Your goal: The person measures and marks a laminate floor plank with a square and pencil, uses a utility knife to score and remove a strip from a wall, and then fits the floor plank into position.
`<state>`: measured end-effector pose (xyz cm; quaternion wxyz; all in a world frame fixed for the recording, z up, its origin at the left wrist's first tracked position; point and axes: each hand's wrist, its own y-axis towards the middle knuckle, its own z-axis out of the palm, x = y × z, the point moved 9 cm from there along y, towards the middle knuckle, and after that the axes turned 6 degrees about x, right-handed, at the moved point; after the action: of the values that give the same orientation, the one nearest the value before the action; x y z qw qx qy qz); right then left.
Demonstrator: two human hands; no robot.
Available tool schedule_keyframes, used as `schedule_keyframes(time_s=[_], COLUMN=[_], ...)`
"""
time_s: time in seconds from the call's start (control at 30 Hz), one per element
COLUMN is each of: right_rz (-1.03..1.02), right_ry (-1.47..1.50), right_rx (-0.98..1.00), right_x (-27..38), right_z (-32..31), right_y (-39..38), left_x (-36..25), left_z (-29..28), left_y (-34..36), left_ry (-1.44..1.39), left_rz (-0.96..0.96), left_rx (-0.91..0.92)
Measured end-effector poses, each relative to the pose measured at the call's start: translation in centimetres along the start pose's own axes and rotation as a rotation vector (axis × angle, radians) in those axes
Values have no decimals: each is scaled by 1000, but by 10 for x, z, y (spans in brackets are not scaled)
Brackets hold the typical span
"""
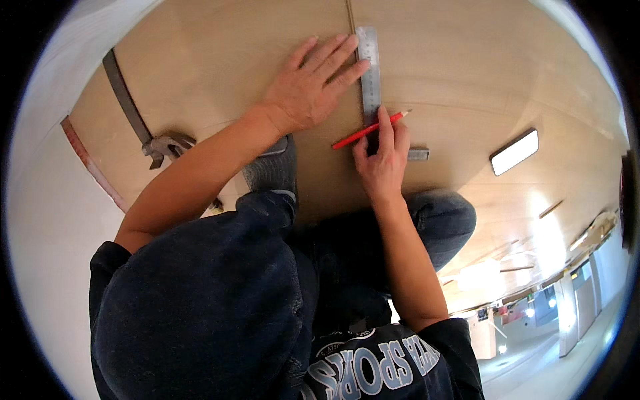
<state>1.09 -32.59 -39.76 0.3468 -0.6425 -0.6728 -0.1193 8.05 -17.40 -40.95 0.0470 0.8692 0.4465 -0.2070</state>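
Observation:
A metal try square [371, 77] with a ruled blade lies on the light wood boards, its blade along a dark seam. My left hand [310, 87] rests flat with the fingers stretched out, their tips at the seam and the blade's left edge. My right hand [385, 157] is over the square's lower end, closed around a red pencil [360, 133] whose sharpened tip points up and right. That hand hides the square's corner; a short silver end of its stock shows to the right of the fingers.
A claw hammer [168, 145] with a dark handle lies left of my left forearm. A phone [515, 152] with a bright screen is on the boards at right. My bent knee [443, 223] and socked foot [272, 167] are close to the work. A white wall [47, 220] borders the left side.

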Motion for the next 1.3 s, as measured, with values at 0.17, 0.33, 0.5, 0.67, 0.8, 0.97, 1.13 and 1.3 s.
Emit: schedule_keyframes(time_s=[0.17,0.33,0.5,0.67,0.8,0.97,1.13,1.3], right_rz=[7,72,-149,-2,-11,-17,-20,-63], right_ry=[0,112,385,778,756,712,732,618], right_rx=[-4,42,79,237,330,329,323,300], right_x=[2,-3,24,23,11,2,1,-1], right_z=[-4,-29,-63,-35,-26,-32,-28,-30], right_y=[0,14,96,168,181,180,179,180], left_x=[-1,-2,-1,1,0,1,2,2], left_z=[-3,4,3,3,3,-3,3,2], left_y=[1,0,-1,-2,0,1,0,1], left_ry=[7,49,28,15,43,-23,-7,-17], left_rz=[-1,-2,-4,-24,-22,-27,-32,-35], left_rx=[-36,-4,-40,-34,-37,-54,-5,7])
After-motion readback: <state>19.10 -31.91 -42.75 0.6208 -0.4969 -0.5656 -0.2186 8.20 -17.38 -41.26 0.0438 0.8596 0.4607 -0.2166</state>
